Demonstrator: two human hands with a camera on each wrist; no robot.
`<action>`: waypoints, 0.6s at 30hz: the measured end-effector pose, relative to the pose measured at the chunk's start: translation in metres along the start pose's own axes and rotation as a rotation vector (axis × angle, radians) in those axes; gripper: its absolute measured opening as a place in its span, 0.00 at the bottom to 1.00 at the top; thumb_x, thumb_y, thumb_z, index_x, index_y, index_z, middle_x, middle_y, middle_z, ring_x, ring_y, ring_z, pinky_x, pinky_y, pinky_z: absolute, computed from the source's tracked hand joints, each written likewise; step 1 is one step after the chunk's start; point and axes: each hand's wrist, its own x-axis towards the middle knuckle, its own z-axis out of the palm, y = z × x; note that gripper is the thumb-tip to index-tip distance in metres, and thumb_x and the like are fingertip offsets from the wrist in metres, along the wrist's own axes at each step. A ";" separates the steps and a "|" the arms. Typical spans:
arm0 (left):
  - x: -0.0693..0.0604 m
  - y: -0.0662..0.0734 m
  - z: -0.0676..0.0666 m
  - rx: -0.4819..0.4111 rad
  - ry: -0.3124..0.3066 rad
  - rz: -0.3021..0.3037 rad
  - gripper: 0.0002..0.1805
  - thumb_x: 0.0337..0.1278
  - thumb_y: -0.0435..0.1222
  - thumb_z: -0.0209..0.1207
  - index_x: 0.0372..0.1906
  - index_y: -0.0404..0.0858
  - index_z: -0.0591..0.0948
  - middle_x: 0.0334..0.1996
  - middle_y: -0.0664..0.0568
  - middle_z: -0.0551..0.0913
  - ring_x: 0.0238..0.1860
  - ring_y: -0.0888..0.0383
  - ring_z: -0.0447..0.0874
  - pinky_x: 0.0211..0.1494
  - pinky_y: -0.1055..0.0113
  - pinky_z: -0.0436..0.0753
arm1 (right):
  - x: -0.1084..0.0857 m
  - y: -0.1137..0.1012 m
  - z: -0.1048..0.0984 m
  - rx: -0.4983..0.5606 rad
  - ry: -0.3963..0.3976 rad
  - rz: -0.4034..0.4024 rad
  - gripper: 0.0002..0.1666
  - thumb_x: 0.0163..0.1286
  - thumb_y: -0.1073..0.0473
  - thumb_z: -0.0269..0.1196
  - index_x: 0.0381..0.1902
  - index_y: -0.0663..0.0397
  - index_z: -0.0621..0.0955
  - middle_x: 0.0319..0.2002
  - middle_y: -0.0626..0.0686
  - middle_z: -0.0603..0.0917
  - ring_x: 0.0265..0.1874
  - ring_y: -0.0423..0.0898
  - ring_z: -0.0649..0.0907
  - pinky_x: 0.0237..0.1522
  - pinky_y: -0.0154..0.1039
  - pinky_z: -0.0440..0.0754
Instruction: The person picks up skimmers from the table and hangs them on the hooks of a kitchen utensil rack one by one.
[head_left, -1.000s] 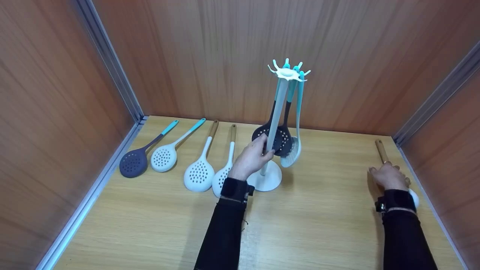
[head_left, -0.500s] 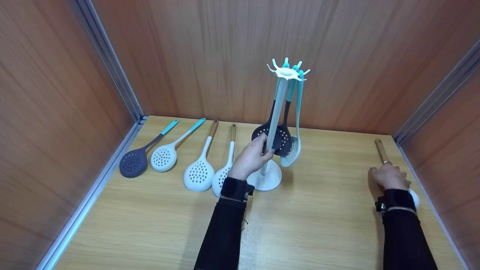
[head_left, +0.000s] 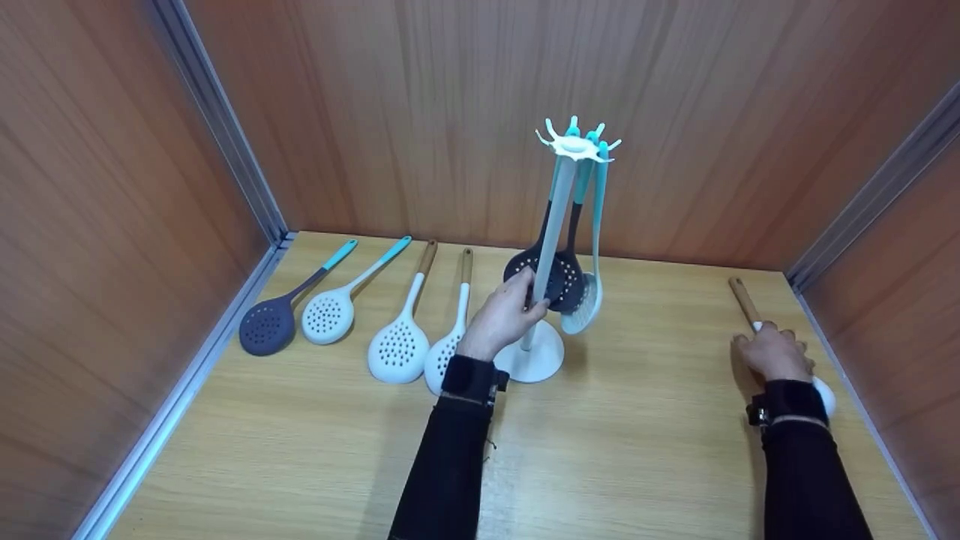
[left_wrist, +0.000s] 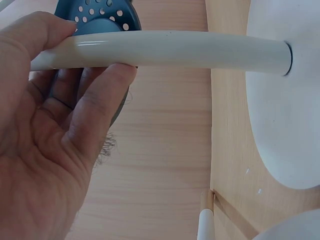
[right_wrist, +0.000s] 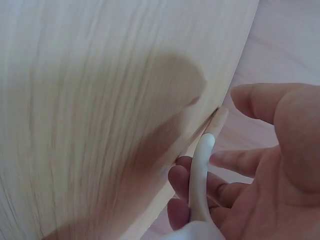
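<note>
Near the middle of the head view a white utensil stand (head_left: 556, 217) rises from a round base (head_left: 544, 364), its pronged top holding three turquoise-handled skimmers. Two have dark heads (head_left: 574, 292); the third, a white skimmer (head_left: 598, 225), hangs on the right. My left hand (head_left: 499, 315) grips the pole, thumb and fingers on opposite sides, as the left wrist view also shows. At the far right my right hand (head_left: 772, 352) has several fingers curled round the shaft of a white utensil (right_wrist: 200, 175) with a wooden handle (head_left: 743, 298). Its thumb stays apart. The utensil's head is mostly hidden.
Left of the stand lie a dark skimmer (head_left: 268, 328), a white skimmer (head_left: 328, 316) with a turquoise handle, and two white skimmers (head_left: 398, 351) with wooden handles. Wooden panels (head_left: 420, 112) with metal corner strips (head_left: 225, 142) enclose the table.
The wooden handle at the right has shifted leftward, and my right hand has moved slightly left with it. My left hand and the stand stay practically in place.
</note>
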 end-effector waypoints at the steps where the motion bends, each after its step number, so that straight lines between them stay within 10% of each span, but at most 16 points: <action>1: 0.000 0.000 0.000 -0.002 -0.001 -0.002 0.10 0.90 0.39 0.65 0.63 0.45 0.79 0.52 0.51 0.84 0.50 0.55 0.86 0.55 0.56 0.91 | 0.000 0.000 0.000 -0.002 0.002 -0.005 0.50 0.94 0.40 0.48 0.84 0.84 0.58 0.74 0.93 0.64 0.73 0.92 0.67 0.73 0.88 0.71; 18: -0.002 -0.001 0.000 0.018 0.022 0.048 0.09 0.89 0.38 0.66 0.61 0.43 0.79 0.49 0.52 0.82 0.47 0.57 0.84 0.49 0.62 0.86 | 0.001 0.000 0.003 -0.014 0.040 -0.109 0.44 0.95 0.42 0.51 0.80 0.83 0.67 0.69 0.91 0.71 0.67 0.92 0.73 0.66 0.87 0.77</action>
